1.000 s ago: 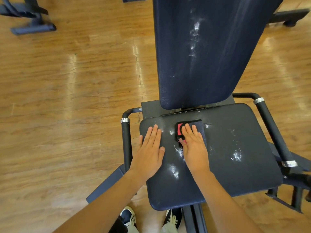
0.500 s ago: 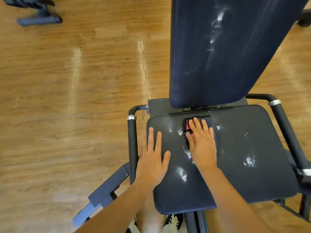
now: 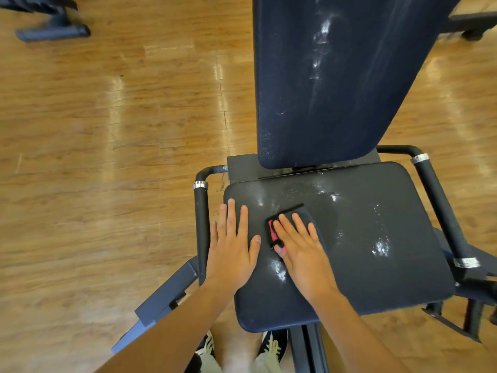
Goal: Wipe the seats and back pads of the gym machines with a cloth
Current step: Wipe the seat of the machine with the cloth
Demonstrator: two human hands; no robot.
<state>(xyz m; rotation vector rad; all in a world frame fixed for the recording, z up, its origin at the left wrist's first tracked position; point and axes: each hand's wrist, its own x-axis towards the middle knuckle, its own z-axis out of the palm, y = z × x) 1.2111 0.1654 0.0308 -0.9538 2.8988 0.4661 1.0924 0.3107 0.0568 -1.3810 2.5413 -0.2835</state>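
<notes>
Cloth lies at the seat's 9 o'clock side, pressed flat under the right hand, fingers spread. Left hand, open, apparently braces. White residue remains at 3 o'clock.

Dark cloth on a dusty gym-machine seat, back pad rising behind it

The seat is a broad, dark, matte pad with rounded corners, lying flat and widening toward its far edge; white powdery smears mark it near the far edge, at its right side and close to its left middle; the cloth is a small dark pad with a pink-red patch on its left part, pressed flat on the seat's left half, its far corner showing free; the back pad is a long navy panel standing just behind the seat, tilted back, narrower at its foot, streaked with white marks running down its middle.
</notes>
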